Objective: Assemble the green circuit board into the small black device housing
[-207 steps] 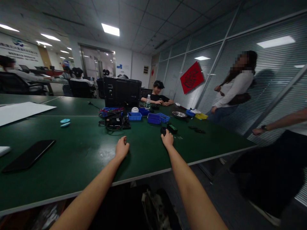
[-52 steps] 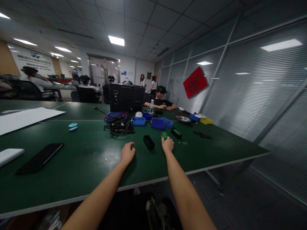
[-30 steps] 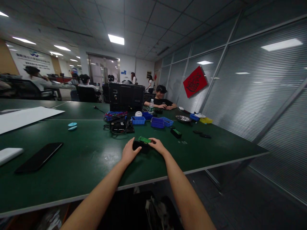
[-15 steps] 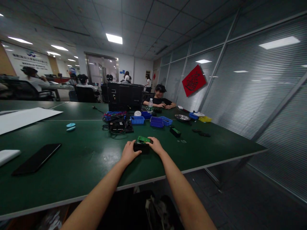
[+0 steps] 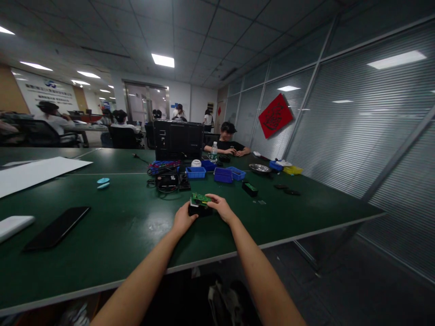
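In front of me a small black case point(image 5: 200, 211) rests at the table's near middle, with a green circuit board point(image 5: 200, 198) tilted over its top. My left hand point(image 5: 184, 220) grips the case's left side, thumb along the near face. At the right end, my right hand point(image 5: 220, 207) has its fingers on the board's edge, closed on it. The undersides of the fingers and the far side of the case are hidden. A second black case with a green board point(image 5: 250, 188) lies farther off to the right.
Behind the case are a tangle of cables, a black device point(image 5: 167, 182), blue bins point(image 5: 223, 175) and a monitor point(image 5: 179, 139). A metal dish point(image 5: 260, 168) stands right. A black slab point(image 5: 56, 228) lies left. Across the table sits a person point(image 5: 228, 141).
The circuit board has tipped up and shifted slightly left over the case. My right fingers have moved onto its right end. The whole view has shifted slightly.
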`<state>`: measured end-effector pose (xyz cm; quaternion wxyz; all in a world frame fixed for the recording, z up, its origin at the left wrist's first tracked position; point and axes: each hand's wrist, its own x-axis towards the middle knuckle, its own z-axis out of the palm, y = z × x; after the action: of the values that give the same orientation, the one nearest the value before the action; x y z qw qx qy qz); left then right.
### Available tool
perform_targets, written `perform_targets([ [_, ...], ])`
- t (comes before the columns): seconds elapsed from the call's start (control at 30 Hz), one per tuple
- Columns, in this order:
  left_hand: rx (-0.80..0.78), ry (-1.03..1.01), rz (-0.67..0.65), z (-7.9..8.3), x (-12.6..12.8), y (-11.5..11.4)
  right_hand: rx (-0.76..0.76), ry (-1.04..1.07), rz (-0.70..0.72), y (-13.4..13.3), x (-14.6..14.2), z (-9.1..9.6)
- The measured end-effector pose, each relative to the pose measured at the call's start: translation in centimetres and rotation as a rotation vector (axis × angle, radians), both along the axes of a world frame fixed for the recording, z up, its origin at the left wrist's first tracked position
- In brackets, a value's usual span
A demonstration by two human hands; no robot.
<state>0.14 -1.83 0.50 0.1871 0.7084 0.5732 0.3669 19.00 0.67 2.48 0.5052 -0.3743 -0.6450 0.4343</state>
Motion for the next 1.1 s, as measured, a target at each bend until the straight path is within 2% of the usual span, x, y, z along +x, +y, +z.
perform_targets([
  [0.47, -0.035, -0.093, -0.061, 0.4, -0.2, -0.2, 0.065, -0.141, -0.056, 0.3, 0.2, -0.2],
  [0.67, -0.091, -0.102, -0.005, 0.3, -0.1, 0.0, 0.053, -0.221, -0.032, -0.1, 0.4, 0.1],
  [1.1, -0.073, -0.131, -0.023, -0.2, -0.1, 0.3, 0.067, -0.352, -0.052, -0.4, 1.0, 0.6],
])
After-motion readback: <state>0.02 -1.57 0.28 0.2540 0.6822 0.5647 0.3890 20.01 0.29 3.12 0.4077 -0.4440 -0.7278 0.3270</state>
